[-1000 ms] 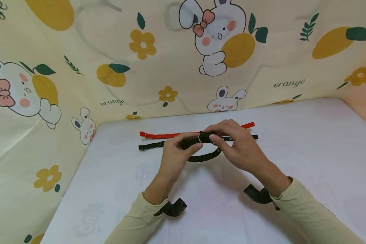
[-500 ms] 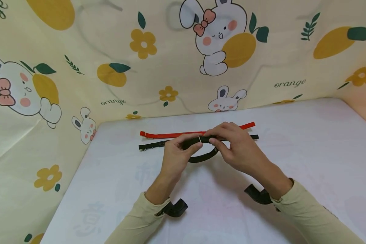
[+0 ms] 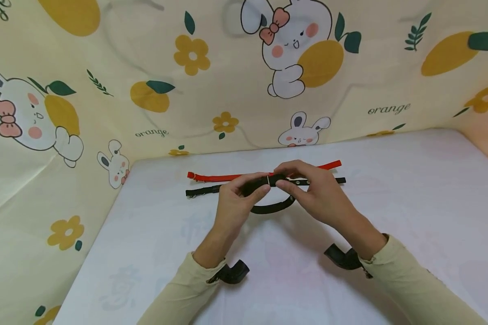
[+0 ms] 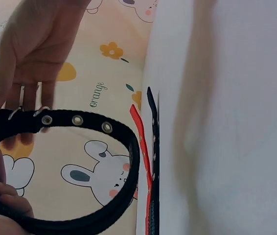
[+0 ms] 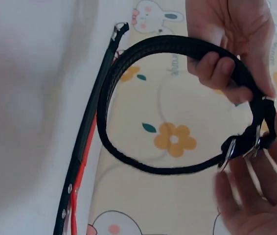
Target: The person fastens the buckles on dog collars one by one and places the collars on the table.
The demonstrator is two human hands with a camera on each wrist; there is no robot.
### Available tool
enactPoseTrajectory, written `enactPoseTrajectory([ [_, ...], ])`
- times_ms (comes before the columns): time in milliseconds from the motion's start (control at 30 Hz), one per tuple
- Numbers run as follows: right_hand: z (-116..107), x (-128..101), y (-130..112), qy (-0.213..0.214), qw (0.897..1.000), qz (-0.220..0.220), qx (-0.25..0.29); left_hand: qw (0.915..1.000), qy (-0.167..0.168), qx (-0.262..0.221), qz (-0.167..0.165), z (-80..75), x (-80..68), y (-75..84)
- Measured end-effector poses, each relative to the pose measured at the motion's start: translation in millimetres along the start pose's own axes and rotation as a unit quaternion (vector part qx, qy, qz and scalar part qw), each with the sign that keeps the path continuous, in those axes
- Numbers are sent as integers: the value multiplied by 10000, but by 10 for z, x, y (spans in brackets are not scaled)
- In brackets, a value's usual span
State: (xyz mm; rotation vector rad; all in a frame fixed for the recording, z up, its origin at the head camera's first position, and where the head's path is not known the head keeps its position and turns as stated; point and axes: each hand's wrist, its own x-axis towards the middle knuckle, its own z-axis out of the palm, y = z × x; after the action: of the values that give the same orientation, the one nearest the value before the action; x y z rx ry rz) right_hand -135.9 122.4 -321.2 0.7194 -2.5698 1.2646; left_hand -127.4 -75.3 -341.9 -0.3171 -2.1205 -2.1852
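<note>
Both hands hold a black dog collar [image 3: 272, 209] closed into a loop above the table. Eyelets line its strap, as the left wrist view shows. My left hand [image 3: 235, 203] grips the padded band, thumb on the near side and fingers curled behind it. My right hand [image 3: 319, 194] pinches the buckle end between thumb and fingers. In the right wrist view, a metal D-ring [image 5: 230, 154] and the buckle [image 5: 257, 142] sit by the right fingers [image 5: 246, 181]. A light metal bar crosses the band between the hands. The buckle's far side is hidden.
Behind the hands, a red collar [image 3: 215, 178] and another black collar [image 3: 203, 190] lie stretched side by side on the white table [image 3: 146, 253]. A cream cloth [image 3: 203, 99] printed with rabbits and oranges rises along the table's back and left edges.
Half a second ago the right fingertips lay lower and the band looked flatter; now they arch higher over the buckle end. My left hand keeps its grip. The head view has tilted slightly down.
</note>
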Motion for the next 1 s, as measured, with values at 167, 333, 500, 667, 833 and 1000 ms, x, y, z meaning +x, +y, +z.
enactPoseTrajectory([
  [167,-54,37,56,-514,9978,396,-106,9995,29,-307,-42,-9,37,16],
  [333,-85,11,36,-427,9976,525,-160,9981,126,-546,-275,-23,49,32],
  [500,-85,-4,5,-375,9964,759,-69,9958,260,-672,-563,-69,24,44],
  [667,-93,-3,-5,-399,9952,893,-91,9948,207,-761,-638,-99,14,45],
  [833,-123,5,2,-386,9945,972,-100,9970,-52,-597,-481,-122,34,20],
  [1000,-189,22,4,-344,9951,924,-113,9987,-370,-295,-162,-143,54,40],
])
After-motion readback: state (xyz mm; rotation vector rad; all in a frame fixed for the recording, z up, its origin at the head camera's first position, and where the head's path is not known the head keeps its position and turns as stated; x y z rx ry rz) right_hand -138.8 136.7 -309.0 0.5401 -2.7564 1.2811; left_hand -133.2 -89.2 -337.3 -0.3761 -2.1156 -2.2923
